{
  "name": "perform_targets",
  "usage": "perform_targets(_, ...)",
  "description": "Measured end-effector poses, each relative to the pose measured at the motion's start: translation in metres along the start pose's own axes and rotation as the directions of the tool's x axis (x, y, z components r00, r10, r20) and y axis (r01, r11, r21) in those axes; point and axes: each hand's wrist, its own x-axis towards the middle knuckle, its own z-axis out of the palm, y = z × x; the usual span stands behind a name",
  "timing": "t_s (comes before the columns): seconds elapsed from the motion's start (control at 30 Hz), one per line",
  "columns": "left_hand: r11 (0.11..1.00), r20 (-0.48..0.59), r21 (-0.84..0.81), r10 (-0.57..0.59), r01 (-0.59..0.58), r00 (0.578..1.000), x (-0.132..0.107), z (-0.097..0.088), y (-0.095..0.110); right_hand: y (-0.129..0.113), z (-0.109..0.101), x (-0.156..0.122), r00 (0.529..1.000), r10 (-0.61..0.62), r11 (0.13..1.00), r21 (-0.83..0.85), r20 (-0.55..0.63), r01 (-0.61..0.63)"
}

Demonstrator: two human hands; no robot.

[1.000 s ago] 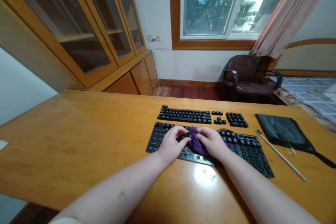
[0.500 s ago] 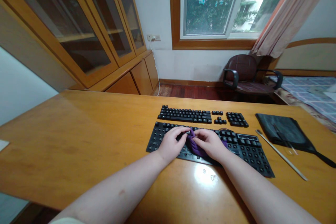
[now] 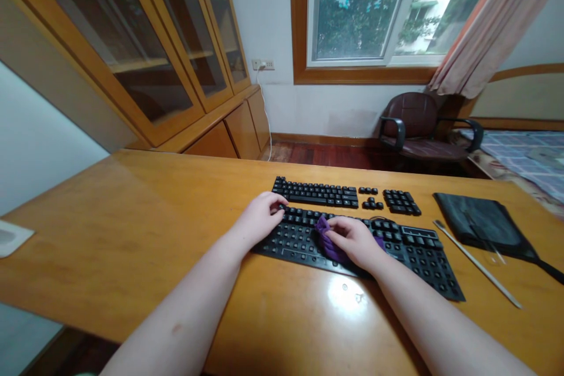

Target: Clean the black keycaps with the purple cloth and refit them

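Note:
My left hand (image 3: 261,218) is at the far left corner of a black keyboard (image 3: 304,257), its thumb and fingers pinched around what looks like a small dark keycap (image 3: 281,207). Most of that piece is hidden by the fingertips. My right hand (image 3: 353,241) rests over the middle of the keyboard, thumb and forefinger closed on a bunched purple cloth (image 3: 326,239). Many of the keyboard's positions show bare switches, while caps sit along its far rows. Behind it, loose black keycaps (image 3: 321,194) lie grouped in keyboard order on the desk.
On the right of the desk (image 3: 132,235) lie a thin pale stick-like brush (image 3: 478,264) and a black pouch (image 3: 480,220) with clear-tipped tools on top. A white object (image 3: 13,238) is at the left edge. An armchair (image 3: 414,120) stands beyond the desk.
My left hand has moved left and away from the cloth, to the keyboard's far left corner. My right hand stays put with the cloth. The view has shifted slightly.

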Motion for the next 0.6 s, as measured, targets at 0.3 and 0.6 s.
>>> perform_targets(0.3, 0.952, 0.202, 0.281, 0.063, -0.119, 0.977, 0.005, -0.012, -0.012, 0.001, -0.001, 0.001, 1.0, -0.007, 0.999, -0.034, -0.004, 0.007)
perform_targets(0.6, 0.914, 0.292, 0.394, -0.024, -0.097, 0.956, 0.006, -0.007, -0.019, 0.0, -0.001, 0.0, 1.0, 0.0, 0.999, -0.035, 0.0, 0.0)
